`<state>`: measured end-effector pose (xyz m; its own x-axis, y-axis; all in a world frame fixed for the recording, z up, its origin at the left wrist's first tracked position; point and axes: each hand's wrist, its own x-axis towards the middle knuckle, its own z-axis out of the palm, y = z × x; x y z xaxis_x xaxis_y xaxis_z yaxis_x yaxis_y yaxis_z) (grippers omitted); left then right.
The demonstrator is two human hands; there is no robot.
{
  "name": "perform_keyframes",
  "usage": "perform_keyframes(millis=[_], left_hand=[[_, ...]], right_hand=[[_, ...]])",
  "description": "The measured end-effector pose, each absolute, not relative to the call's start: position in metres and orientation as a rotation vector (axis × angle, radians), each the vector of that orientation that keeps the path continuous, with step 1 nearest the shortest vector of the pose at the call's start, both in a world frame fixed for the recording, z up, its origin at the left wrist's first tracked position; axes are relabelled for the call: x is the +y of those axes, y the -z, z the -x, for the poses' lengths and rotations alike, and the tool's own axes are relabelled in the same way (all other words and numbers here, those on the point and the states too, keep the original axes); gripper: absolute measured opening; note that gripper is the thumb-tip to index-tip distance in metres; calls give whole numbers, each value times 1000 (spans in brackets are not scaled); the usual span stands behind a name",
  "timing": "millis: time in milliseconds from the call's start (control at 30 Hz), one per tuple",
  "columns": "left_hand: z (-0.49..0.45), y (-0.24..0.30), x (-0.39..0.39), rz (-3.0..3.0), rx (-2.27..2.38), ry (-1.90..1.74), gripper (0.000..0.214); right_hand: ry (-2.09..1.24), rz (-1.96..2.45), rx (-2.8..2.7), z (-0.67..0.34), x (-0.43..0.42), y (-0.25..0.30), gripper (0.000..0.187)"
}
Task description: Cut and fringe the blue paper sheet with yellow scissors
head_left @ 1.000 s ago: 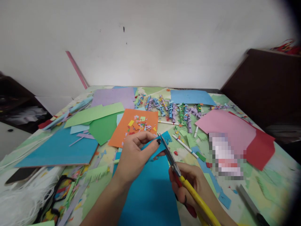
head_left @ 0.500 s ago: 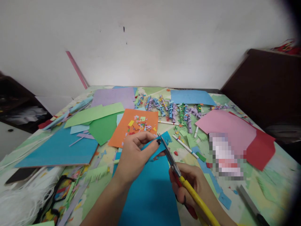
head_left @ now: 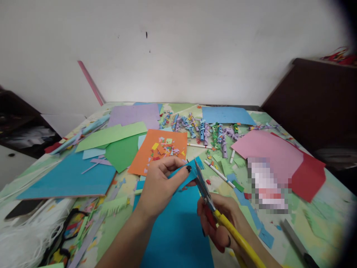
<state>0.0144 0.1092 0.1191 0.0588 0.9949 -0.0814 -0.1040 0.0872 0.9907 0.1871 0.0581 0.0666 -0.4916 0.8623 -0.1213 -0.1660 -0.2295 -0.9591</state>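
My left hand [head_left: 160, 184] pinches a narrow blue paper strip [head_left: 182, 175] between thumb and fingers, just above a large blue sheet [head_left: 178, 230] lying in front of me. My right hand [head_left: 220, 221] grips yellow-handled scissors [head_left: 223, 219]. Their metal blades [head_left: 201, 181] point up and away, set against the fringed right end of the strip, next to my left thumb.
Coloured sheets cover the table: blue [head_left: 69, 176], green [head_left: 111, 136], orange with confetti scraps [head_left: 160, 149], pink [head_left: 267, 150], red [head_left: 309, 176]. Rolled fringed paper pieces [head_left: 206, 130] lie at the back, white markers [head_left: 219, 173] near the middle. A white fibre bundle [head_left: 22, 234] sits bottom left.
The scissors' blades have shifted slightly right along the strip's fringed end, and my right hand has moved a little with them. My left hand keeps the same hold.
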Motion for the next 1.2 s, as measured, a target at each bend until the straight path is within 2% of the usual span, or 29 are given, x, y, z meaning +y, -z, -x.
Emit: perform_keyframes(millis=[167, 567, 1200], left_hand=[[-14, -122, 109, -1097, 1155, -1135, 20], [-13, -117, 110, -1104, 1152, -1138, 20], [-14, -116, 109, -1047, 1096, -1166, 18]], right_hand=[[-1777, 901, -1282, -188, 58, -63, 69], [-1759, 960, -1251, -185, 57, -66, 44], [-1684, 1046, -1268, -181, 58, -72, 41]])
